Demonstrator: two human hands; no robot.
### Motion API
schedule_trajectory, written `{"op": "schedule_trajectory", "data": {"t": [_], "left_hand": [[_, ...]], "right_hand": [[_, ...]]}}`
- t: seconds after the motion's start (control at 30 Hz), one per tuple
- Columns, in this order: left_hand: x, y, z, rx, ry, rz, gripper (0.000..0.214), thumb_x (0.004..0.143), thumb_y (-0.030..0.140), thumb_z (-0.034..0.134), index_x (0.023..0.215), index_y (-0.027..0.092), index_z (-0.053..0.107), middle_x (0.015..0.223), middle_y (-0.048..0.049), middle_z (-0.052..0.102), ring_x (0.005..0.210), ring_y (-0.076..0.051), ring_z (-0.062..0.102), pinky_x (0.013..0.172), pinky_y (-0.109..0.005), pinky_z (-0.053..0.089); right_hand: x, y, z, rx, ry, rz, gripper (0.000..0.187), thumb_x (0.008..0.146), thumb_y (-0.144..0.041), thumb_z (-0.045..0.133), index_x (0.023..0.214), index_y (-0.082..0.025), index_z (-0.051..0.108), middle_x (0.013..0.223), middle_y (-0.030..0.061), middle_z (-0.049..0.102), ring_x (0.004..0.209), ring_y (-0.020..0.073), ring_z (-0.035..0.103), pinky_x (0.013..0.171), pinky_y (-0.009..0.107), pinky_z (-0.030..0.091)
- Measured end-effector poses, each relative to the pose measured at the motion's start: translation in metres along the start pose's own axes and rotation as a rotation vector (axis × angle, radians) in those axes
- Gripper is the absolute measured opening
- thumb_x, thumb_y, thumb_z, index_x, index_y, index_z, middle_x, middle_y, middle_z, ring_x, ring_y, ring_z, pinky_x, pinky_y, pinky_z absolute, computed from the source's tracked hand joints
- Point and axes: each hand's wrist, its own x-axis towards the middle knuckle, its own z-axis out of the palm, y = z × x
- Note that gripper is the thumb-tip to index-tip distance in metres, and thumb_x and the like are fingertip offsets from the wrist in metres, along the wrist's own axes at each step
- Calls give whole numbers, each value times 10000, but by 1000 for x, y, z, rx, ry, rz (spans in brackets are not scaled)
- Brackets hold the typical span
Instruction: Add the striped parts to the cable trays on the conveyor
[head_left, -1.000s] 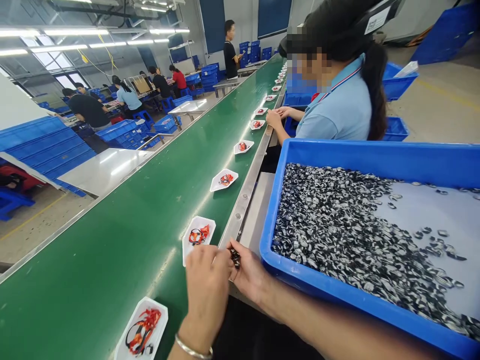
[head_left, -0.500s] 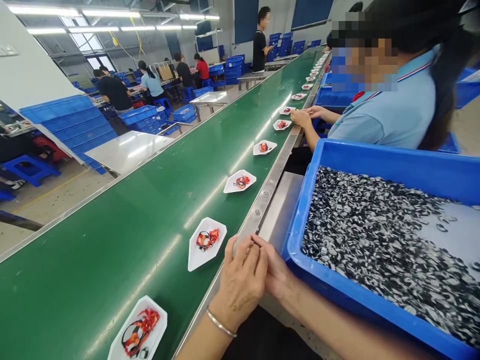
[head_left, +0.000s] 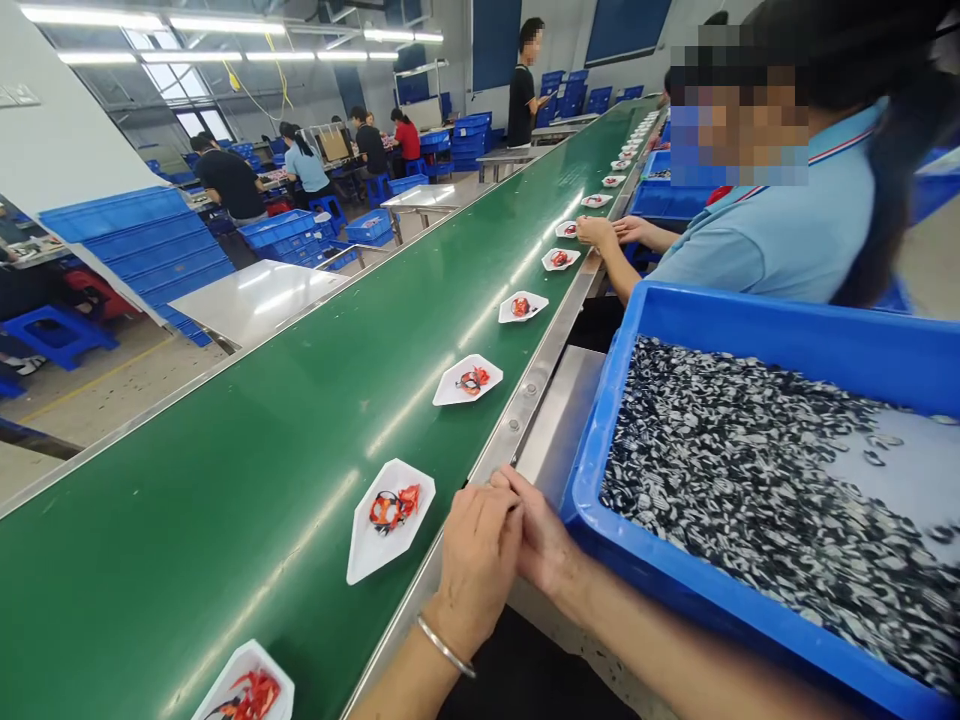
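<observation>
My left hand [head_left: 480,550], with a silver bangle on its wrist, is closed at the conveyor's metal edge. Against it sits my right hand [head_left: 541,535], its thumb and fingers pinched together. A small dark bit shows between the fingers, too small to name. Left of my hands, a white angular tray [head_left: 391,520] lies on the green conveyor belt [head_left: 247,480], bearing red, orange and black pieces. To the right stands a blue bin [head_left: 600,500] full of small black-and-white curved pieces [head_left: 720,470]; neither hand touches it.
A row of similar white trays [head_left: 469,380] runs up the belt. Beyond the bin, a co-worker in a light blue shirt [head_left: 780,240] has both hands at a tray. Metal side tables [head_left: 255,295] and stacked blue crates [head_left: 135,250] stand left of the belt.
The trays have moved down the belt toward me, the nearest now partly out of view. My hands stay together by the edge, fingers slightly shifted. The co-worker's hands moved slightly left.
</observation>
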Motion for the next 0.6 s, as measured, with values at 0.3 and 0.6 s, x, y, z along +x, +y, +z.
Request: {"op": "schedule_trajectory", "data": {"t": [0.3,0.6], "left_hand": [[49,-32,-36,417,-107,-46,293,877,148,360,1061,172,587,861,-70,575,787,-163,486,686,-301,422],[107,-65,-43,809,-410,-219,262,832,264,419,768,216,668,798,-66,600,811,-224,471,647,-320,295]], "right_hand": [[2,-1,-2,-55,-172,-38,388,760,-447,606,635,-179,356,435,-92,283,365,26,157,340,135,71],[2,-2,3,-71,-102,-60,403,722,-450,646,640,-177,360,428,-96,276,367,21,163,359,146,56]]}}
